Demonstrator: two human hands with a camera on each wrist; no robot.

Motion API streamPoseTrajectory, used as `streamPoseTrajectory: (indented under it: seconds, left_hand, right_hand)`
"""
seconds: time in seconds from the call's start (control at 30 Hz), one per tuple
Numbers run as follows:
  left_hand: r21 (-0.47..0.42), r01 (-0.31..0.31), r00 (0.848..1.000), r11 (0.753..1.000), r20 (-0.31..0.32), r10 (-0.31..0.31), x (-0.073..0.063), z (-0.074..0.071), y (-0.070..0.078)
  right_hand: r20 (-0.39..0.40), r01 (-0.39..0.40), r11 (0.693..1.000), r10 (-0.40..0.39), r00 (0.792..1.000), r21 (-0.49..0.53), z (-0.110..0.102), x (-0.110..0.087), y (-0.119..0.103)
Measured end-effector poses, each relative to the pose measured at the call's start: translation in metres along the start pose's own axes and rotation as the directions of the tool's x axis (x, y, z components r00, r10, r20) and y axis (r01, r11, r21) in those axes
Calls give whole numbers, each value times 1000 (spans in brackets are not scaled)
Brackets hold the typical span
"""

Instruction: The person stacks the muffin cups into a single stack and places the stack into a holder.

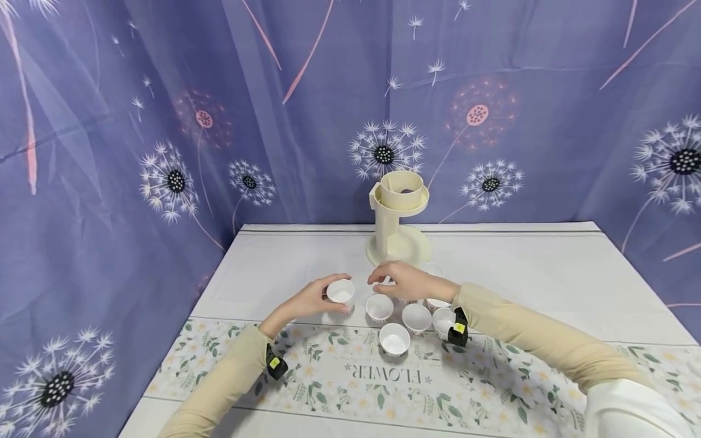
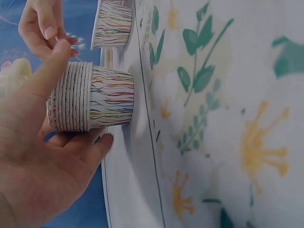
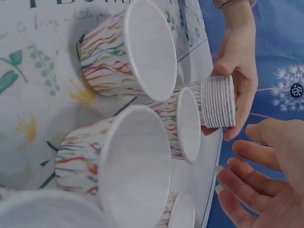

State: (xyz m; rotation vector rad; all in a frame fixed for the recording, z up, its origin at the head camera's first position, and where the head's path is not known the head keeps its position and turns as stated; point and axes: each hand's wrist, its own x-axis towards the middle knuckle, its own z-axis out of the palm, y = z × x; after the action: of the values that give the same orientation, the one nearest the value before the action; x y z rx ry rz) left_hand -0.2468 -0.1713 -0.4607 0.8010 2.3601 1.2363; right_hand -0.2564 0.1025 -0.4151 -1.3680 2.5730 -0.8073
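My left hand point(image 1: 311, 300) grips a nested stack of paper baking cups point(image 2: 76, 97), white with wavy coloured stripes, around its rims. The base of the stack is close to the table; whether it touches I cannot tell. To the right, my right hand point(image 1: 404, 281) hovers over the cups with fingers loosely bent and apart, holding nothing. In the right wrist view its fingers point(image 3: 251, 175) spread towards the stack. Several single cups stand upright below and around it, such as a front cup point(image 1: 394, 339) and a cup point(image 1: 379, 308) nearest the stack. My right hand and forearm partly hide some cups.
Behind the cups stands a cream-coloured stand point(image 1: 402, 204) with a round base and a ring-shaped top. The table wears a white cloth with a floral band point(image 1: 306, 389). A blue dandelion-print curtain point(image 1: 306, 121) hangs behind and at the left.
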Motion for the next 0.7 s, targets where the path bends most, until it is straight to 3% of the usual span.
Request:
streamPoseTrajectory:
  seconds: [0.47,0.7]
  left_hand:
    - [104,34,998,994,-56,-28,-1,1,6]
    - [157,22,996,987,-93,-8,0,1,9]
  right_hand:
    - [-54,-33,999,35,998,28,-5,-17,10]
    - [-96,-37,999,37,995,-2,-4,-23,13]
